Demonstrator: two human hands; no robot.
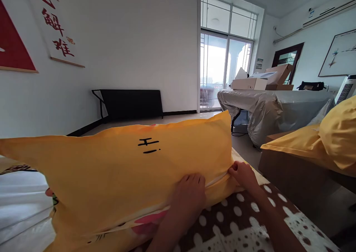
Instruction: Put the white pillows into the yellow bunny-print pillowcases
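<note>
A large yellow pillow (111,170) with black "Hi" lettering stretches across the foreground. A pale slit or seam runs along its near lower side, and a pink patch shows beneath it. My left hand (190,192) is on the pillow's near side by this seam, its fingers bent together on the fabric. At the right end of the seam, my right hand (243,174) is closed in a pinch on the pillow's edge. Its fingertips are partly hidden, so any small part between them cannot be made out.
Brown-and-white dotted fabric (236,211) lies below the hands, with white cloth (25,207) at left. More yellow pillows (328,141) rest on a brown box at right. Behind stand a plastic-covered table (261,107) with cartons (250,83) and a black folded panel (133,103).
</note>
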